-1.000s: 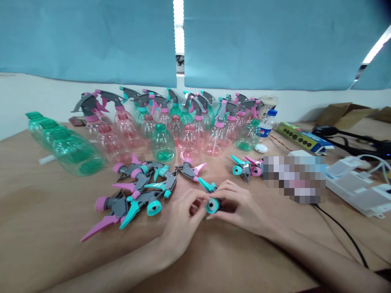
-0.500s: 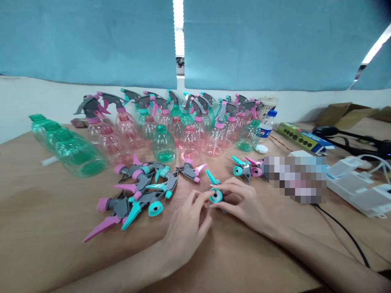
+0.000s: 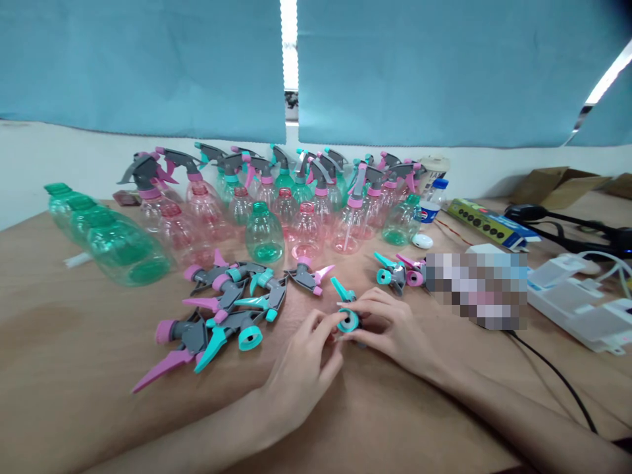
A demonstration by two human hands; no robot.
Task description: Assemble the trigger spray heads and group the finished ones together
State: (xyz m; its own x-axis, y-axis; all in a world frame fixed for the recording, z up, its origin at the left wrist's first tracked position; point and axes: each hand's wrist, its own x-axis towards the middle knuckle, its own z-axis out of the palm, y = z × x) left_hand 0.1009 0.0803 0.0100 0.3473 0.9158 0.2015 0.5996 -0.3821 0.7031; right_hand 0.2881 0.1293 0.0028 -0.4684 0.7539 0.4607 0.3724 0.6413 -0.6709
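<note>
My right hand (image 3: 395,326) is closed around a grey and teal trigger spray head (image 3: 348,320), holding it just over the table with its collar opening facing me. My left hand (image 3: 309,359) has its fingers curled at the same collar, the index fingertip at the opening. Inside the collar a pale ring shows. To the left lies a pile of loose spray heads, pink ones (image 3: 190,332) and teal ones (image 3: 250,338) mixed. Another teal spray head (image 3: 390,275) and a pink spray head (image 3: 413,275) lie beyond my right hand.
Behind stand open bottles, green (image 3: 265,234) and pink (image 3: 306,234), and several bottles with spray heads fitted (image 3: 353,224). Green bottles (image 3: 128,247) cluster at left. On the right are a clear plastic organiser (image 3: 582,303), a black cable (image 3: 557,372), a long box (image 3: 494,224) and a cardboard box (image 3: 557,187).
The spray head's collar has tilted and dropped slightly, and my left index finger reaches a little further over its opening. Both hands have otherwise barely moved.
</note>
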